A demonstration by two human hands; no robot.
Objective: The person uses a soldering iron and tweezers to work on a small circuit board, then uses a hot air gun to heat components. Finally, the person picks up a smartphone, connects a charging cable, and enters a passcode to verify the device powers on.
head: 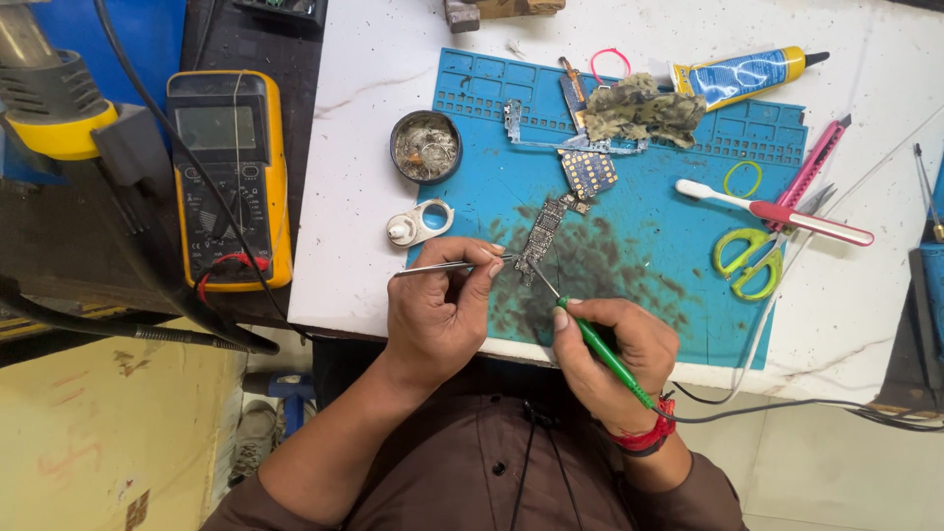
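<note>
White worktop (pixel 374 256) carries a stained blue silicone mat (pixel 669 265). Your left hand (pixel 438 315) pinches slim metal tweezers (pixel 447 265); your right hand (pixel 615 359) grips a green-handled soldering iron (pixel 600 349), both tips on the narrow circuit board (pixel 543 234) mid-mat.

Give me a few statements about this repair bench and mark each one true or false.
1. The left hand holds thin metal tweezers. True.
2. The right hand holds a red screwdriver. False: it grips a green-handled soldering iron.
3. The narrow circuit board lies on the blue work mat. True.
4. The yellow multimeter sits on the mat. False: it lies off the white table, to the left.
5. The green-handled scissors lie right of the board. True.
</note>
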